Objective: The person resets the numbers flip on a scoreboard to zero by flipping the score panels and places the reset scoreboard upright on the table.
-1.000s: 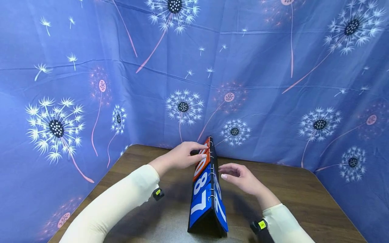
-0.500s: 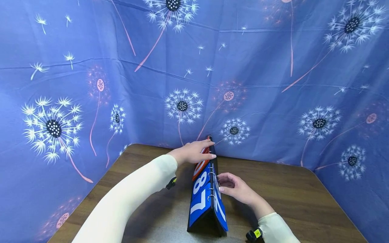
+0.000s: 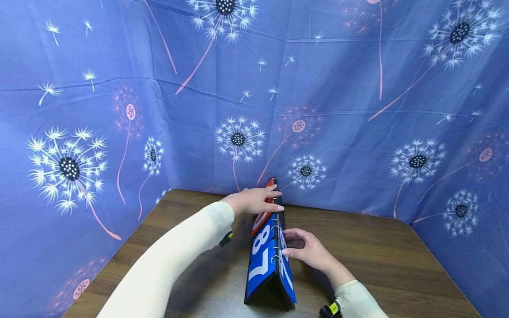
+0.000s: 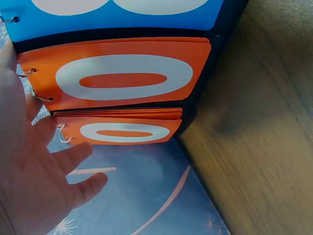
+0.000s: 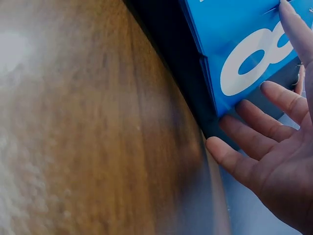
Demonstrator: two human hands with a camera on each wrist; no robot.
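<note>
A tent-shaped flip scoreboard (image 3: pixel 260 267) stands lengthwise on the table. Its number cards hang on metal rings along the ridge: blue 7 and 8 cards nearer, orange 0 cards (image 4: pixel 122 56) farther off. My left hand (image 3: pixel 256 201) reaches over the ridge at the far end, fingers loosely extended across the rings; it covers part of the orange cards. On the right face, my right hand (image 3: pixel 309 251) lies beside the blue cards (image 5: pixel 230 34), with its thumb at the near card near the ridge. In the right wrist view its fingers are spread and slightly bent along the board's edge.
Brown wooden tabletop (image 3: pixel 370 251) extends on both sides of the scoreboard. A blue cloth with a dandelion print (image 3: pixel 338 88) hangs behind the table and along its sides. Each wrist carries a small black camera (image 3: pixel 331 309).
My left hand has moved right, so its fingers now cross the ridge. The right hand has come nearer and closer against the right face. The scoreboard's near end has shifted slightly left.
</note>
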